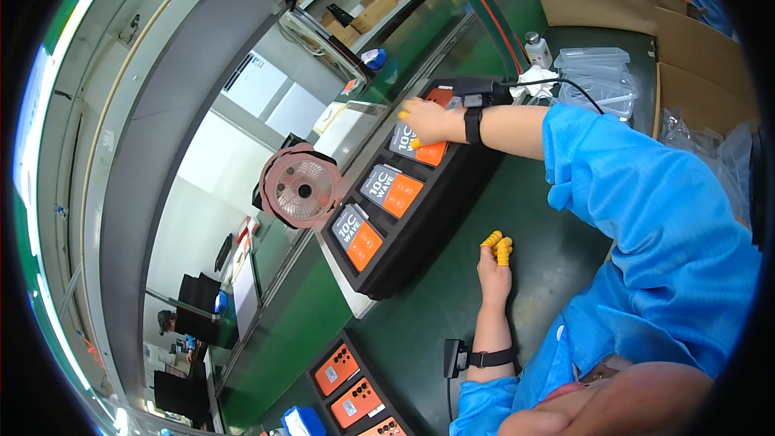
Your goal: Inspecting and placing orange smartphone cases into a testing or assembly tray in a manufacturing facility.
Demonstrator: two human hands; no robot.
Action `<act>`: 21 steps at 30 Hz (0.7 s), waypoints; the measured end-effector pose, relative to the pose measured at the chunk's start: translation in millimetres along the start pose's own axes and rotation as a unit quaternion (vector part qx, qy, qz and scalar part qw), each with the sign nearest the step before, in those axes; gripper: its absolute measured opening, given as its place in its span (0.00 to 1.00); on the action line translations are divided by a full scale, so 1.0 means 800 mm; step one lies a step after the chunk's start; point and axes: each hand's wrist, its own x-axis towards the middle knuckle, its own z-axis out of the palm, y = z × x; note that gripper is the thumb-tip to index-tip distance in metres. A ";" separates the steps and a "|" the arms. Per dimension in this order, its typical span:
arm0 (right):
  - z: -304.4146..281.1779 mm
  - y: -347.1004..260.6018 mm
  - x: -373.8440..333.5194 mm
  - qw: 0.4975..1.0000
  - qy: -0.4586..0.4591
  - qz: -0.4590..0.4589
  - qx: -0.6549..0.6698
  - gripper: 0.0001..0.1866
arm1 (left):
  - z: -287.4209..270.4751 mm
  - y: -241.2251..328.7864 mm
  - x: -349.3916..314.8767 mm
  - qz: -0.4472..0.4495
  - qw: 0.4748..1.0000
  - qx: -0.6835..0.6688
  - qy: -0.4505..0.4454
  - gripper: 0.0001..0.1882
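Observation:
My right hand (425,123), with yellow finger cots, reaches over the far end of a long black tray (452,202). Its fingers are spread above a flat, phone-sized piece, half grey and half orange (432,153), and appear to touch it. The wrist hides part of that slot. Two similar pieces, one in the middle (393,191) and one at the near end (356,237), lie in their own slots. Over the green tabletop, apart from the tray, my left hand (494,268) has its yellow-cotted fingers closed together, with nothing showing in them.
A pink fan (303,190) stands against the tray's left side. Below it, another black tray (327,413) holds orange phones (355,402) beside a blue object (303,421). Clear plastic boxes (597,81), a small bottle (537,50) and an open carton (702,73) are at upper right.

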 end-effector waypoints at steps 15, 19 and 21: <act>-0.185 0.066 -0.275 0.951 -0.192 0.226 0.089 0.24 | -0.017 0.001 0.003 0.025 0.997 0.064 0.035 0.13; -0.173 0.057 -0.310 0.963 -0.085 0.251 0.049 0.27 | -0.011 0.000 0.002 0.034 0.995 0.085 0.036 0.13; -0.157 0.065 -0.326 0.969 0.032 0.243 0.026 0.23 | 0.004 -0.008 0.001 0.029 0.998 0.053 0.021 0.13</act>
